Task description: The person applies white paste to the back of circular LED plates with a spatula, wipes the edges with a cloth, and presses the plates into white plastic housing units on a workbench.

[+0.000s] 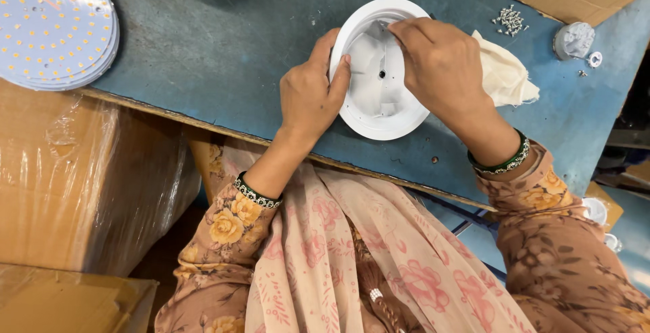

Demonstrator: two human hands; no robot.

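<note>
White round housing (379, 113) lies open side up on the blue tabletop (217, 49), close to the near edge, in front of the person. Left hand (313, 93) clamped on the housing's left rim, thumb over the lip, fingers curled around the outside. Right hand (440, 69) rests over the right half of the housing, fingertips pinched together and reaching down inside the bowl; whether they hold anything small there cannot be told. A cream cloth (504, 76) sits under and beyond the right hand, touching the housing's right side. Inside the housing: pale lining and a small dark hole near the centre. Farther right on the tabletop, a small heap of screws (510, 20), and near it a round grey part (573, 39) with a little white ring just beside it. Far left corner: a stack of round LED boards (54, 25) overhanging the tabletop edge. Plastic-wrapped cartons (81, 184) stand below, left of the person.
</note>
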